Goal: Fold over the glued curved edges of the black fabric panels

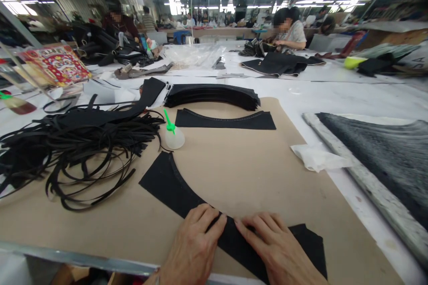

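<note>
A curved black fabric piece point(187, 191) lies slantwise on the brown paper in front of me, with a narrow strip along its inner curved edge. My left hand point(197, 240) pinches that edge near the middle, thumb and fingers close together. Just to the right, my right hand point(274, 245) has bent fingers gripping the same edge and covers part of the piece. Beyond the piece's left end stands a squat translucent bottle point(175, 139) with a green nozzle. Farther back are a second curved black piece point(220, 121) and a thick stack of black pieces point(210, 95).
Brown paper point(254, 169) covers the near table. Tangled black strips point(100, 142) heap up on the left. To the right are crumpled white plastic point(317, 158) and a dark-topped slab point(377, 160). Co-workers sit across the table, one near black fabric point(277, 63).
</note>
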### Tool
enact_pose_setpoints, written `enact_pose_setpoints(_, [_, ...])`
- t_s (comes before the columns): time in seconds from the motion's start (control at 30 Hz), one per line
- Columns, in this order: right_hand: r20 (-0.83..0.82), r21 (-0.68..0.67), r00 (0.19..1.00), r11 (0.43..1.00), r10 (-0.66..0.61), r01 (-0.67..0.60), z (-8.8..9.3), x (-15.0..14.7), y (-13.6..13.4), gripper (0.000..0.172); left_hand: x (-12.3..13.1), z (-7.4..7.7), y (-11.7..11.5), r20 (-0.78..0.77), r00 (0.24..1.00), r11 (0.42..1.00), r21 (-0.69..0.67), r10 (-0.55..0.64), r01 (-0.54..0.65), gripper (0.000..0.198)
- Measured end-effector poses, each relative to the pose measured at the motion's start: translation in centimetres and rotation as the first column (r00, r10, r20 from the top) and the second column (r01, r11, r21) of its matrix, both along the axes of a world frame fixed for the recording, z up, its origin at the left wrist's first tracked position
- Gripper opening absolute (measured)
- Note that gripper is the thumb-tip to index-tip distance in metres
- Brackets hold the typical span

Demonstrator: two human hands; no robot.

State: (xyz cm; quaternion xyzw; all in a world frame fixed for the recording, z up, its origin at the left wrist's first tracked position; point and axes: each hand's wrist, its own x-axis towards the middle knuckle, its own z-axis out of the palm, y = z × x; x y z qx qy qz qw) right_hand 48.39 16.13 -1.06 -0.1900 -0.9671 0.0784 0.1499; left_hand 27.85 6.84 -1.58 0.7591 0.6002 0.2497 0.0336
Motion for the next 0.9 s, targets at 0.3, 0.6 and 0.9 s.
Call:
enact_pose_setpoints(0.3, [-0.013,-0.132,0.998,0.990,-0.054,0.051,2.4,0.1,0.2,0.047,-0.1,-0.1,-0.2,-0.049,0.999,0.996,0.082,-0.020,0.024,0.040])
enact_pose_setpoints(0.6, [0.060,-0.158,0.998,0.987,-0.022,0.031,1.0,-0.2,0.3,0.053,-0.1,-0.1,-0.4,-0.075,0.997,0.995,0.101,-0.017,0.025,0.039])
enact_pose_setpoints(0.9, [-0.121,0.285,0.993,0.958,0.011,0.024,0.4,-1.3,-0.4,0.030,0.2,-2.4,-0.5,-0.166,0.980,0.940,0.339,0.106,-0.044,0.039])
